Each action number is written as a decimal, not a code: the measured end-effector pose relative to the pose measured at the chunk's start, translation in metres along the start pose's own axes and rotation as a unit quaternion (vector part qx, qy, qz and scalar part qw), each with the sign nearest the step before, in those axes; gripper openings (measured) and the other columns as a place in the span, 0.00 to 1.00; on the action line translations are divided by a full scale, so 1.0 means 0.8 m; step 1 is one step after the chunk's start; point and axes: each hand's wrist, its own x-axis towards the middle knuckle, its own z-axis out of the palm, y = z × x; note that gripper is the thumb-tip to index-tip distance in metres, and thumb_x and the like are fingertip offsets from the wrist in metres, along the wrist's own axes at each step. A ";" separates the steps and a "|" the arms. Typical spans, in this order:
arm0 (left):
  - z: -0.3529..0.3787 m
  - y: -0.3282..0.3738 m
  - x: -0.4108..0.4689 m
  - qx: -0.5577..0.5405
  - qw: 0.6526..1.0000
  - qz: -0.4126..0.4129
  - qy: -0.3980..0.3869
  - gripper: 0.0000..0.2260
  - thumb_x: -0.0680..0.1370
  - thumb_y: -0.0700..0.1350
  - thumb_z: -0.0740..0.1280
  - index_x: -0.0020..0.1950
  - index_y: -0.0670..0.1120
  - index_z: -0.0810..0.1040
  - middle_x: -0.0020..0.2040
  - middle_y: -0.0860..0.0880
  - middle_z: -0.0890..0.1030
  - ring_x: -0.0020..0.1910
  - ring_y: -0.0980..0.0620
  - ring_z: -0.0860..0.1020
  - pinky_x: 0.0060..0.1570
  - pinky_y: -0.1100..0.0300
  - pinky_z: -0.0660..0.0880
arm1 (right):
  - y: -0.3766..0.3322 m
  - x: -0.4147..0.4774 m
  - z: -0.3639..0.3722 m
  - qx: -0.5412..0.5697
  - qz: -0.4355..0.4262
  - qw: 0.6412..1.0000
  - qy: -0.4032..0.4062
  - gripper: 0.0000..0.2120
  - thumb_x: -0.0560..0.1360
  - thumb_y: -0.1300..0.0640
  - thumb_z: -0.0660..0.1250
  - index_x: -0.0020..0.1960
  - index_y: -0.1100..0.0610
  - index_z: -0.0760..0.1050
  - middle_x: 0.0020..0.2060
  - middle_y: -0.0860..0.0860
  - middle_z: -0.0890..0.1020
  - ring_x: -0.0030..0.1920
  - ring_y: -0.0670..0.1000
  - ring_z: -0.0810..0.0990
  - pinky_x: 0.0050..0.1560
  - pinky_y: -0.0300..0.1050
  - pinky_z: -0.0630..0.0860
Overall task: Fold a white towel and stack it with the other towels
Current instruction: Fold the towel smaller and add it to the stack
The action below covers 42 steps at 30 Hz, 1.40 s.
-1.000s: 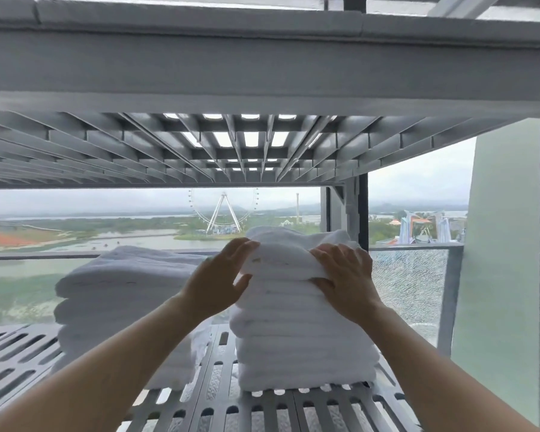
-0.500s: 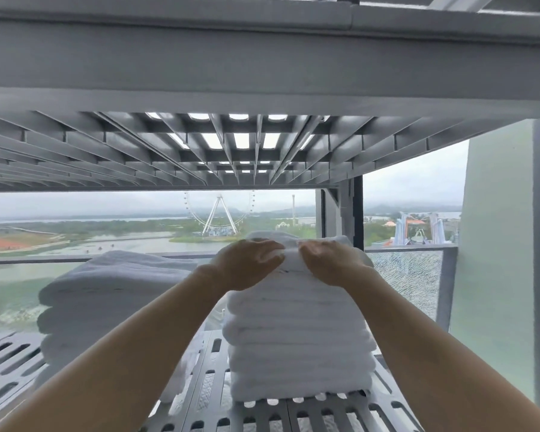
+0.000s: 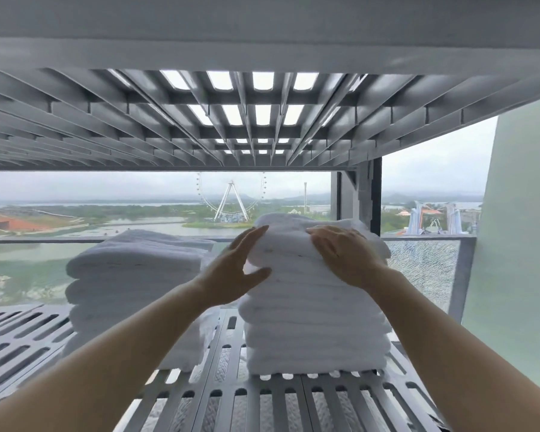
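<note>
On my feed the folded white towel (image 3: 289,235) lay on top of the right-hand towel stack (image 3: 315,322) on the slatted shelf (image 3: 262,400). The left hand (image 3: 240,272) pressed against the towel's left end, fingers straight. Its thumb was spread beneath, probably brushing the layer below, though blur hid that. The right hand (image 3: 345,255) rested on the towel's front edge with loose fingers, gripping nothing. A second stack (image 3: 138,275) stood just beside, to the left.

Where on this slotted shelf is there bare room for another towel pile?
Bare grey slotted shelf left of the lower white towel stack, and along the front edge. Crowded: the narrow gap between it and the taller white towel stack.
</note>
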 end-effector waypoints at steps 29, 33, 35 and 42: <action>0.056 -0.022 -0.052 -0.097 0.988 -0.119 0.012 0.20 0.63 0.41 0.78 0.53 0.43 0.79 0.49 0.48 0.83 0.46 0.50 0.82 0.50 0.56 0.79 | -0.029 0.011 0.021 -0.046 -0.103 0.994 -0.004 0.43 0.57 0.44 0.75 0.69 0.48 0.64 0.63 0.48 0.75 0.60 0.55 0.74 0.54 0.52 0.68; 0.060 -0.021 -0.051 -0.069 0.992 -0.100 0.034 0.16 0.65 0.47 0.77 0.50 0.47 0.79 0.44 0.53 0.82 0.40 0.58 0.81 0.40 0.69 0.76 | -0.026 0.014 0.019 -0.025 -0.097 0.995 0.026 0.41 0.56 0.46 0.76 0.67 0.48 0.67 0.60 0.48 0.78 0.58 0.56 0.76 0.52 0.51 0.70; 0.060 -0.022 -0.054 -0.035 0.995 -0.088 0.026 0.18 0.67 0.51 0.75 0.54 0.48 0.78 0.47 0.51 0.82 0.44 0.56 0.80 0.43 0.65 0.76 | -0.025 0.012 0.020 -0.024 -0.098 0.995 0.022 0.41 0.56 0.46 0.77 0.67 0.48 0.67 0.60 0.49 0.78 0.58 0.56 0.76 0.52 0.52 0.70; 0.048 -0.029 -0.054 0.130 0.990 -0.036 -0.027 0.25 0.72 0.57 0.69 0.65 0.48 0.72 0.56 0.49 0.79 0.54 0.48 0.76 0.52 0.56 0.72 | -0.030 0.020 0.023 -0.041 -0.082 0.995 0.051 0.40 0.56 0.44 0.74 0.67 0.45 0.66 0.59 0.49 0.78 0.56 0.57 0.77 0.50 0.51 0.70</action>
